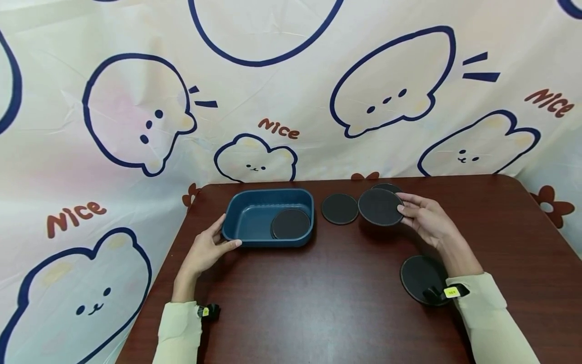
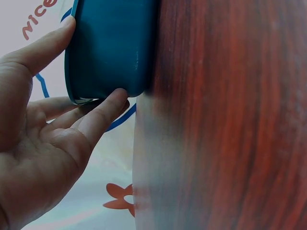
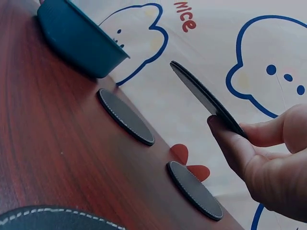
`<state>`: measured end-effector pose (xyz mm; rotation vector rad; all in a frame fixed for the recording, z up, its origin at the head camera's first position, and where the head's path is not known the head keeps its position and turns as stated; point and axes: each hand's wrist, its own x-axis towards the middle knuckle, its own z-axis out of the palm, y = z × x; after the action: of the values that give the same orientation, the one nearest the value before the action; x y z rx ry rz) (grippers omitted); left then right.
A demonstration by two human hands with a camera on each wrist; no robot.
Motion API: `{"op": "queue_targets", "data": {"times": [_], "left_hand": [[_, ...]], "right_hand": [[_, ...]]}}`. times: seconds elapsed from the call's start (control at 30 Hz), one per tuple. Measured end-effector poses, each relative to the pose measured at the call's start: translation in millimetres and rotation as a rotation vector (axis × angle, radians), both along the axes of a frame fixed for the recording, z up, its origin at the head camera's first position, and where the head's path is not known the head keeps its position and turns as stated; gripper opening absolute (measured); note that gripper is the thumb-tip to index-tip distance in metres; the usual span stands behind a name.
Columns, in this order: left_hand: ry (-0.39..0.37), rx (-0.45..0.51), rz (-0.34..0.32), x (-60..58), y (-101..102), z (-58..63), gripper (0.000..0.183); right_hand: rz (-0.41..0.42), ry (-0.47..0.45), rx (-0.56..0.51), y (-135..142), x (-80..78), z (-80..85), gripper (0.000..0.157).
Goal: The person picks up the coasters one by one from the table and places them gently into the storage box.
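Observation:
My right hand [image 1: 427, 220] pinches a round black coaster [image 1: 381, 207] by its right edge, thumb on one face and fingers on the other. In the right wrist view this coaster [image 3: 206, 96] is held tilted above the table. At the left, my left hand [image 1: 206, 250] holds the near left corner of a blue plastic basin [image 1: 245, 222], thumb at the rim and fingers along the end wall. Inside the basin's right half lies a black coaster [image 1: 291, 224], with another edge just showing beneath it.
Between basin and right hand a coaster [image 1: 340, 209] lies flat on the brown table [image 1: 318, 303]. Behind the held one, another coaster [image 1: 386, 187] is partly hidden. A further coaster [image 1: 420, 278] lies under the right forearm. A printed cloth [image 1: 318, 151] hangs behind the table.

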<state>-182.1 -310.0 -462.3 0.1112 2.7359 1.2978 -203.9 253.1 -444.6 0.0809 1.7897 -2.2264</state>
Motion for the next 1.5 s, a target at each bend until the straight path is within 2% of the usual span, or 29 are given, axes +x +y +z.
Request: {"op": "queue_targets", "data": {"times": [0.3, 0.73, 1.03, 1.23, 1.5], "left_hand": [[0.004, -0.002, 0.0, 1.0, 0, 0.7, 0.096], [0.003, 0.002, -0.003, 2.4, 0, -0.4, 0.097], [0.011, -0.009, -0.01, 2.2, 1, 1.1, 0.098], [0.011, -0.006, -0.015, 1.9, 1, 3.0, 0.098], [0.009, -0.014, -0.009, 0.6, 1, -0.1, 0.099]], "right_hand": [[0.012, -0.003, -0.054, -6, -3.5, 5.5, 0.074], [0.023, -0.001, 0.004, -23, -14.5, 8.1, 0.067], [0.03, -0.005, -0.018, -39, -21.4, 8.5, 0.064], [0.042, -0.002, 0.02, -49, -22.8, 10.5, 0.063], [0.05, -0.003, 0.031, -66, -27.0, 10.4, 0.061]]}}
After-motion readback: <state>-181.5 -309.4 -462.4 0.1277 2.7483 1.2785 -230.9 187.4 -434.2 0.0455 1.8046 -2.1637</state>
